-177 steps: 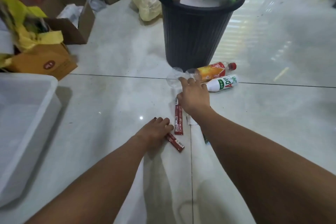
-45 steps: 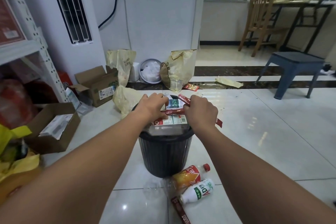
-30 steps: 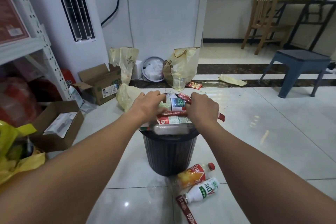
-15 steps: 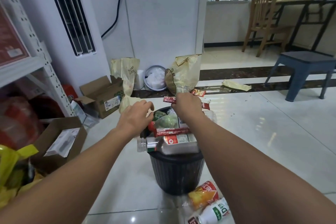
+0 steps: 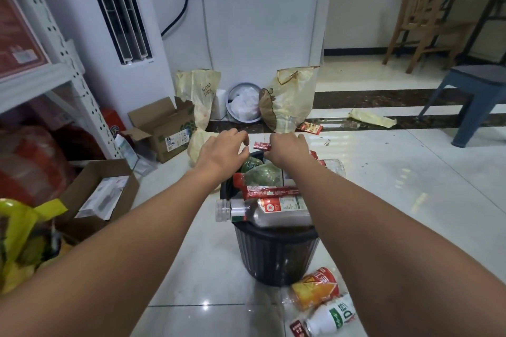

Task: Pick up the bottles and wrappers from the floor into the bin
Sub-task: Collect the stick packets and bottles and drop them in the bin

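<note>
A black ribbed bin (image 5: 273,254) stands on the floor, heaped with bottles; a clear bottle with a red label (image 5: 262,209) lies across its rim, and a red wrapper (image 5: 271,191) rests on top of it. Both hands hover over the far side of the bin. My right hand (image 5: 287,152) pinches a red wrapper (image 5: 262,146). My left hand (image 5: 223,152) is beside it, fingers apart and empty. On the floor by the bin lie an orange-labelled bottle (image 5: 315,288), a white bottle with green print (image 5: 328,319) and another red wrapper (image 5: 297,330).
Open cardboard boxes (image 5: 161,128) (image 5: 104,191) and a metal shelf (image 5: 41,71) stand at the left. Yellowish bags (image 5: 290,96) lean against the white wall. A blue stool (image 5: 476,96) and wooden chair (image 5: 427,8) are at the right. A yellow bag (image 5: 19,241) sits near left.
Both hands rose from the bin's top and moved to its far side. One red wrapper now lies on the heap; my left hand has let go, my right still holds a wrapper.
</note>
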### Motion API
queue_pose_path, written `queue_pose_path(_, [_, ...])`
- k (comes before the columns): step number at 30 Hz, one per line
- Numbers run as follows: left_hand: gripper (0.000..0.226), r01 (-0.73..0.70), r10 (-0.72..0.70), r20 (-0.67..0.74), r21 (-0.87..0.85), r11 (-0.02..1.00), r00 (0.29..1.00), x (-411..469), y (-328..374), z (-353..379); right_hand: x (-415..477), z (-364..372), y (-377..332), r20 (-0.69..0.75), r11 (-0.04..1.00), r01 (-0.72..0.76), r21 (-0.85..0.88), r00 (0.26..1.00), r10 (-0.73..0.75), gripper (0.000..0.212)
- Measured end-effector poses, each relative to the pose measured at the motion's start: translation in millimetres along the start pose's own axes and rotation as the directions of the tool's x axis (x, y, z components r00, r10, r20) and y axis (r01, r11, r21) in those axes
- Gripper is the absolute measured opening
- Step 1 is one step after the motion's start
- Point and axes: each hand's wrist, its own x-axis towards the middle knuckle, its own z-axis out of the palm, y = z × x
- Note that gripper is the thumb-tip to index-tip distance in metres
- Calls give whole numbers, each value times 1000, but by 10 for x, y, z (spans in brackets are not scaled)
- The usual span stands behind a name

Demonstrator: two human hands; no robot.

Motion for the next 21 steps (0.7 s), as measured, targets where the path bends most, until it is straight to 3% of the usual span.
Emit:
queue_pose_path(6, [24, 13, -13, -1, 13, 1000, 1000, -23, -16, 35, 37, 27, 26, 48, 999, 36, 10, 998, -37, 53])
queue_pose_path(14, [26, 39, -39, 4, 30, 999, 999, -84, 88, -31, -195, -85, 54, -78, 998, 44, 49, 996, -40, 42])
queue_pose_path(21, [36, 67, -68, 38, 38, 997, 997, -249, 296, -232, -614, -318, 196, -119, 997, 29, 69, 993, -20, 57])
